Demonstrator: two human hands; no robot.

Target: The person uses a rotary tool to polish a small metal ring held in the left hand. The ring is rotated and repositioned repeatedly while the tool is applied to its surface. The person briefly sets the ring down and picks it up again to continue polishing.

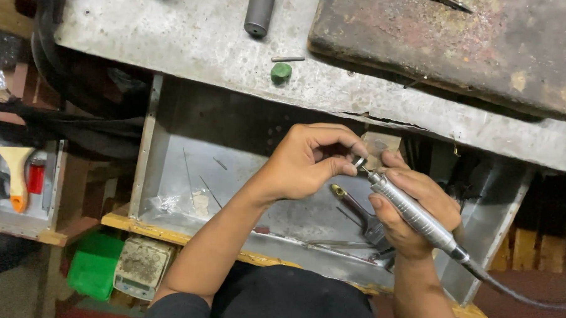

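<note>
Two hands are at work at the centre of the frame, over an open metal drawer [169, 174] under the bench [174, 30]. The left hand [308, 160] is curled narrow, thumb and forefinger pinched on a small piece that is barely seen between them. The right hand [413, 214] is wrapped round a slim ribbed metal grinding tool [406, 210], held like a pen, its tip [360, 162] set against the pinched piece, its cable trailing to the lower right. For clean work, it is judged that the piece should be kept firmly pinched, both hands braced close together, and the tip laid on lightly so that it does not skid onto the fingers. The piece itself is almost wholly hidden by the left fingers; its shape and material cannot be made out. The bit at the tip is too small to tell. Pliers [362, 212] in the drawer are partly covered by the right hand
</note>
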